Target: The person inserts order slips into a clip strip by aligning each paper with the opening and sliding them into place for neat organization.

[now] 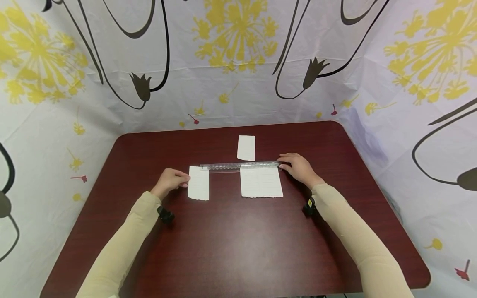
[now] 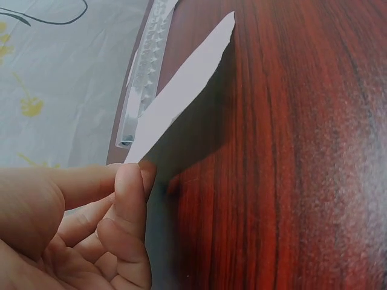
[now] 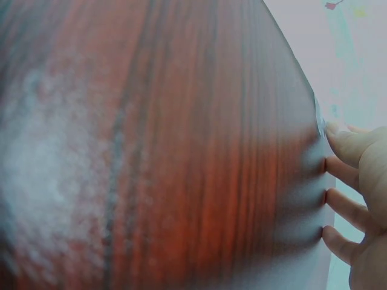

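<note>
In the head view my left hand (image 1: 170, 182) pinches the left edge of a narrow white paper strip (image 1: 198, 184). The left wrist view shows thumb and finger closed on one end of that strip (image 2: 184, 84), which is raised off the table there. A clear plastic ruler (image 1: 227, 167) lies crosswise, its left end by the strip's top. It runs along the top of a larger lined paper piece (image 1: 261, 182) with a ragged lower edge. My right hand (image 1: 299, 167) is at the ruler's right end, its fingers spread and fingertips touching the tabletop in the right wrist view.
A small white paper piece (image 1: 246, 147) lies beyond the ruler. The dark red wooden table (image 1: 231, 248) has rounded corners. A white sheet with yellow flower prints (image 1: 171, 103) hangs behind and beside it.
</note>
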